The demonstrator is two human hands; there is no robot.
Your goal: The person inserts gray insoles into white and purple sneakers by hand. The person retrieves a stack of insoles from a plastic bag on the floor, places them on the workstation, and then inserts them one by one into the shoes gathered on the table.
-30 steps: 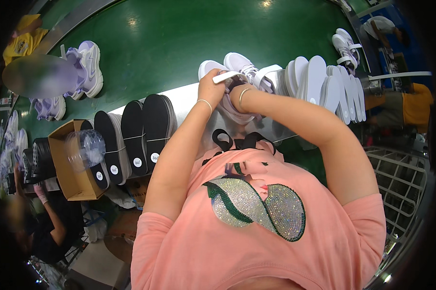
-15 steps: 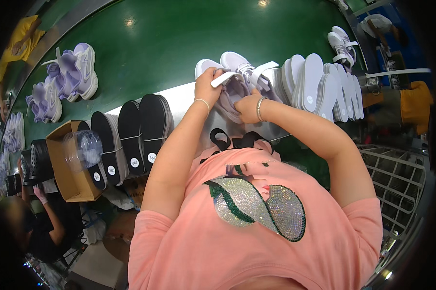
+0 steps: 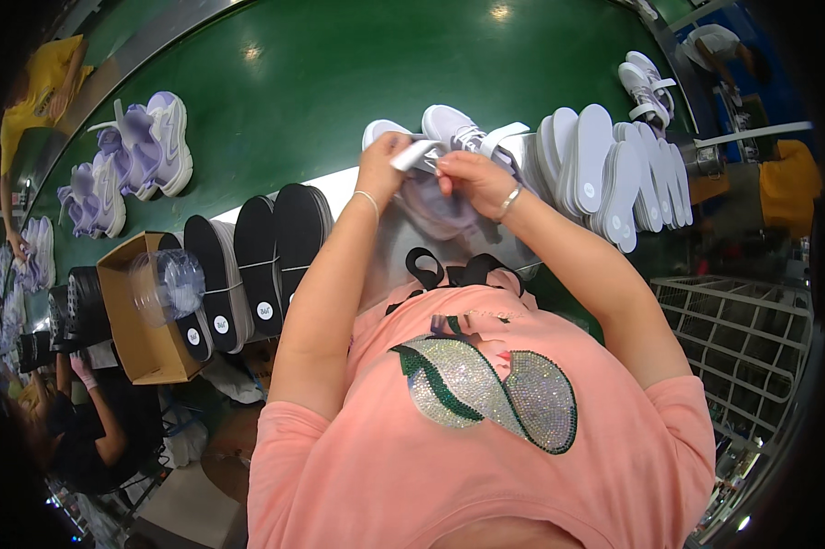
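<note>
At the desk's [image 3: 339,188] far edge, my left hand [image 3: 382,166] and right hand [image 3: 467,178] both pinch a white strap [image 3: 419,156] on the pale lilac fabric sneaker [image 3: 449,137]. It looks light, soft; I judge the heel firmer to grasp.

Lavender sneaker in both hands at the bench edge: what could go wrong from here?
1. The lavender sneaker is held off the bench by the left hand and right hand, which pinch its white strap; a slip could drop it.
2. The white insoles lean in a loose row close beside the right forearm; a sideways elbow move might topple them.
3. The black insoles stand near the left arm, similarly exposed.
</note>
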